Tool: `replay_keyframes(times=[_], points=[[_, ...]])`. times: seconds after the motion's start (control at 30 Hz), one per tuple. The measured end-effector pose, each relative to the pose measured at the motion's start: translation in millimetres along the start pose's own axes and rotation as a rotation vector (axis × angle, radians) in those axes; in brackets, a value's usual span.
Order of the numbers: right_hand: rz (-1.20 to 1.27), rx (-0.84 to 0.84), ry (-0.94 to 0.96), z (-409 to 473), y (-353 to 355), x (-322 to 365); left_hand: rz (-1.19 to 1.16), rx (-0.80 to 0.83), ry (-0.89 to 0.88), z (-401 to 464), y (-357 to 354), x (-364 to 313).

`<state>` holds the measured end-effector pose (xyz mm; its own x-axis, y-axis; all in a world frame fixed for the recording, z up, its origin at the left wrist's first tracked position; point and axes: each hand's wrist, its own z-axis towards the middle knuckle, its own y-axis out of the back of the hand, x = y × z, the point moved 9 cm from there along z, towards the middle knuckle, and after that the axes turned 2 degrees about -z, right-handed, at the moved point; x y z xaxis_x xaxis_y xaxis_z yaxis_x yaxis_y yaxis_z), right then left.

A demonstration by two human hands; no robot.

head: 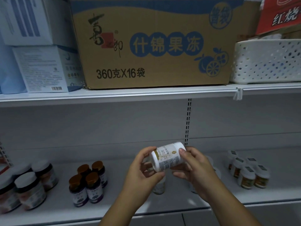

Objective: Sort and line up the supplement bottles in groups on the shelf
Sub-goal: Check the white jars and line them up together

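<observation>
A white supplement bottle [167, 156] lies on its side in the air above the lower shelf [130, 207], held between both hands. My left hand [143, 173] grips its bottom end and my right hand [193, 167] grips its cap end. Behind the hands stand more white bottles [160, 187], mostly hidden. A group of dark purple bottles with brown caps [88, 181] stands to the left. Dark jars with white lids [27, 188] stand at the far left. Small white-capped bottles with orange labels [249, 172] are grouped at the right.
The upper shelf [146, 93] carries a large cardboard box [154, 43], white and blue cartons [42, 67] at the left and a white perforated basket [267, 61] at the right. A slotted upright [188, 121] runs down the back panel.
</observation>
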<state>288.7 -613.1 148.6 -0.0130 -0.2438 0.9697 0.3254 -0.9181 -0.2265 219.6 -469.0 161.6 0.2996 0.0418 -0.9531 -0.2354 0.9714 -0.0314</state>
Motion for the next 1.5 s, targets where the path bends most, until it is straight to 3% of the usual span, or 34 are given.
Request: replay_keyframes(times=[0.2, 0.63, 0.87, 1.03, 1.17, 1.27, 1.37, 1.5], points=[[0.086, 0.051, 0.045, -3.2, -3.6, 1.2, -0.112, -0.020, 0.102, 1.7, 2.6, 5.6], [0.078, 0.035, -0.052, -5.0, -5.6, -9.8, 0.139, -0.087, -0.131, -4.4, 0.8, -13.6], [0.050, -0.013, 0.170, -3.6, 3.9, 9.4, 0.386, -0.039, -0.165, -2.4, -4.3, -5.6], [-0.336, 0.039, 0.428, -18.0, -15.7, 29.3, 0.425, -0.070, -0.168, 2.3, -5.2, 0.8], [-0.438, 0.068, 0.478, -23.1, -24.6, 29.1, 0.400, -0.080, -0.151, 3.3, -3.0, 6.5], [-0.361, 0.053, 0.406, -8.3, -17.5, 27.5, 0.261, -0.064, -0.084, 4.9, -2.6, 11.7], [-0.205, 0.047, 0.180, 21.5, -9.2, 18.6, 0.029, -0.078, 0.032, 8.4, -2.3, 20.9], [-0.098, 0.137, -0.069, 37.8, -16.4, -0.1, 0.027, -0.138, 0.074, 9.1, 1.5, 22.4]])
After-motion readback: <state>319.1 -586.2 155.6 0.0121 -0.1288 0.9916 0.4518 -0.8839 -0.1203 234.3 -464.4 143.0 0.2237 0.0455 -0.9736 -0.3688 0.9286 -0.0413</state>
